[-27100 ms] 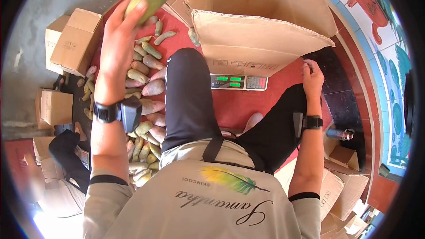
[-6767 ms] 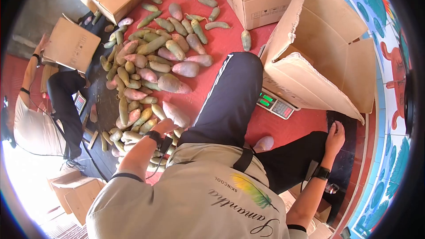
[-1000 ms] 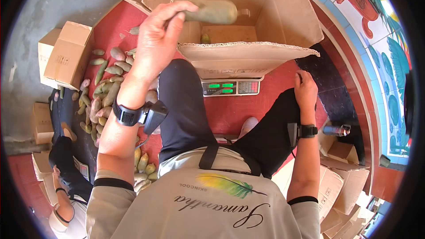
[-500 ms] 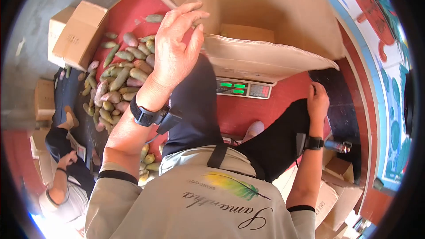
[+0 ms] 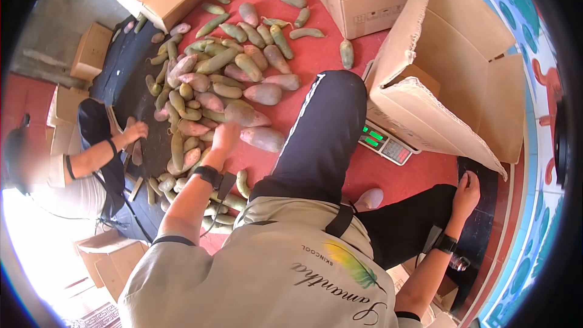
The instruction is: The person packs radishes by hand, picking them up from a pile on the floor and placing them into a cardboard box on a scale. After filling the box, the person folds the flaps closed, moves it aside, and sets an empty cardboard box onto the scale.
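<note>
lengthwise, pinkish tuber (image 5: 263, 139) runs left-right beside left hand (image 5: 225, 138); blurred, can't tell grip.

"Where does the light come from?"

"Lower left, burnt out to white; the middle is bright too."

"And sharpness?"

"Left hand (image 5: 226, 138) blurred, other person's head (image 5: 27, 153) smeared; the lens bows the painted tile wall (image 5: 537, 212), corners black."
</note>
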